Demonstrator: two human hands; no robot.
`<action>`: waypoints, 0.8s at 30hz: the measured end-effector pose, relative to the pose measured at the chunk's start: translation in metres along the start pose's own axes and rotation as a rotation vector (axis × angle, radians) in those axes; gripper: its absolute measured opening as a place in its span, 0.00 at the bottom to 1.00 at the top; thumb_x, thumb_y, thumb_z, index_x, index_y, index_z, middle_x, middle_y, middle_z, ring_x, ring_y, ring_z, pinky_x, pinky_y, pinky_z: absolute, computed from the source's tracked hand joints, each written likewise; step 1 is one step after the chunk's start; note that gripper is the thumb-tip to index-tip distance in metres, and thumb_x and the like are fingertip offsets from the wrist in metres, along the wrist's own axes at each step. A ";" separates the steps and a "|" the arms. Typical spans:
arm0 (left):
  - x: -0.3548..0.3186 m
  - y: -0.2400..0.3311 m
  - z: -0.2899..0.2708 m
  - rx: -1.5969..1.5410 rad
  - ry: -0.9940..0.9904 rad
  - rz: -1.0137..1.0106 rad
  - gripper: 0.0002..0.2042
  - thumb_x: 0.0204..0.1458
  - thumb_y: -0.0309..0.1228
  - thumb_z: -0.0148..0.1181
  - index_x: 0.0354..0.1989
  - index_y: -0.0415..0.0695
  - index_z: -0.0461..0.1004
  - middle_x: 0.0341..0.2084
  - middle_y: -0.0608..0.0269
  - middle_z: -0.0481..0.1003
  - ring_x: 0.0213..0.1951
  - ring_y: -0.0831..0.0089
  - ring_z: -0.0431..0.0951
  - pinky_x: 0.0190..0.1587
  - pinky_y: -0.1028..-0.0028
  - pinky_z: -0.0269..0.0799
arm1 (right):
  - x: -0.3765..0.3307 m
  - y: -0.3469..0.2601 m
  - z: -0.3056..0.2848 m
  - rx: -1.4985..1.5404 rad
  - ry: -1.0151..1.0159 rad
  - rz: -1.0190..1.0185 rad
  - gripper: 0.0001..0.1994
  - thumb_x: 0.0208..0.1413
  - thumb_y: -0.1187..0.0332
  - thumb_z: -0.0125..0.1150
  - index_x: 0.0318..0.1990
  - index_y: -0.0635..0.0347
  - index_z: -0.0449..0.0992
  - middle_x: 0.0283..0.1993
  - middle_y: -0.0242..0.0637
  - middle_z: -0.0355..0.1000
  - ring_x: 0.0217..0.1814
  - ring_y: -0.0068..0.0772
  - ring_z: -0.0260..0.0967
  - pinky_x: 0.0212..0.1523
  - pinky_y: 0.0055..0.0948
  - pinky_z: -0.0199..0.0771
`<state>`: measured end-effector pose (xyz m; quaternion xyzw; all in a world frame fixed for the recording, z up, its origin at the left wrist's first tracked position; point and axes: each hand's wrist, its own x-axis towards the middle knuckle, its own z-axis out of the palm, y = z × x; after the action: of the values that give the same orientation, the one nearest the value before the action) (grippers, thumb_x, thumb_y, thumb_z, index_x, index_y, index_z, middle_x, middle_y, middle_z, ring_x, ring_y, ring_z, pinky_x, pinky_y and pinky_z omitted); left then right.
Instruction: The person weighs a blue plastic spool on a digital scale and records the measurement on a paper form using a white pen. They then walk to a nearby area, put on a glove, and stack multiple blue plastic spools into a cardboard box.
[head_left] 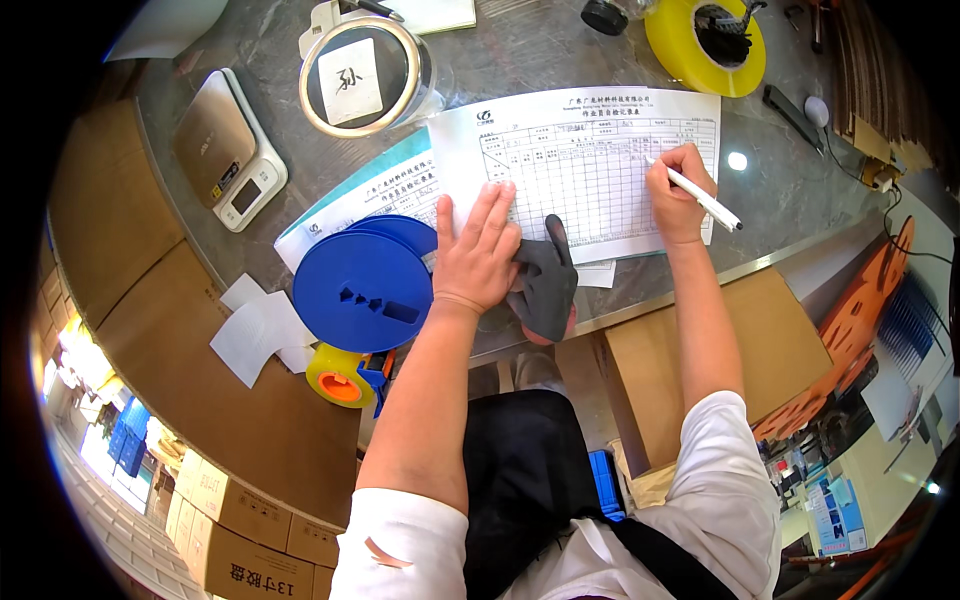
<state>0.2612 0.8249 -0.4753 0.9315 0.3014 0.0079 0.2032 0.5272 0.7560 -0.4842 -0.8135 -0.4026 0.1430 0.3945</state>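
A printed form with a grid table lies on the grey tabletop. My right hand grips a white pen, its tip at the right-hand columns of the grid. Flat on the form's lower left part rests my left hand, fingers stretched out and holding nothing. Beside it, a dark grey work glove lies crumpled at the table's front edge. A second form, over a teal sheet, sticks out on the left, partly covered by a blue plastic spool.
A digital scale and a round lidded jar stand at the back left. Yellow tape and a black cutter are at the back right. A tape dispenser and cardboard box sit near me.
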 end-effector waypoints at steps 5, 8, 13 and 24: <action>0.000 0.000 -0.001 0.000 0.006 0.001 0.16 0.34 0.32 0.64 0.34 0.50 0.66 0.66 0.64 0.56 0.69 0.66 0.51 0.67 0.43 0.34 | 0.000 0.001 0.001 0.049 0.010 -0.003 0.06 0.44 0.76 0.59 0.24 0.58 0.67 0.17 0.28 0.65 0.18 0.16 0.60 0.20 0.18 0.63; 0.001 0.000 -0.002 -0.003 -0.005 -0.003 0.16 0.34 0.32 0.63 0.34 0.50 0.66 0.66 0.64 0.56 0.68 0.66 0.51 0.67 0.43 0.35 | 0.000 0.004 0.001 0.041 0.015 -0.011 0.06 0.45 0.76 0.59 0.24 0.59 0.67 0.17 0.28 0.65 0.18 0.16 0.60 0.20 0.18 0.62; 0.000 0.000 -0.001 0.002 0.008 0.002 0.16 0.35 0.32 0.63 0.34 0.50 0.66 0.66 0.64 0.57 0.68 0.66 0.52 0.67 0.43 0.35 | -0.004 0.014 0.004 0.153 0.068 0.068 0.06 0.45 0.75 0.59 0.24 0.59 0.68 0.18 0.27 0.66 0.18 0.15 0.59 0.21 0.18 0.62; 0.000 0.000 -0.001 -0.009 0.021 0.005 0.16 0.35 0.33 0.63 0.34 0.50 0.66 0.66 0.64 0.57 0.68 0.66 0.52 0.67 0.43 0.36 | -0.001 0.005 0.001 0.056 0.036 0.043 0.06 0.45 0.75 0.60 0.24 0.59 0.68 0.17 0.27 0.65 0.18 0.15 0.58 0.20 0.18 0.61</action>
<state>0.2616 0.8253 -0.4748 0.9314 0.3009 0.0194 0.2041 0.5289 0.7542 -0.4883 -0.8130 -0.3740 0.1479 0.4210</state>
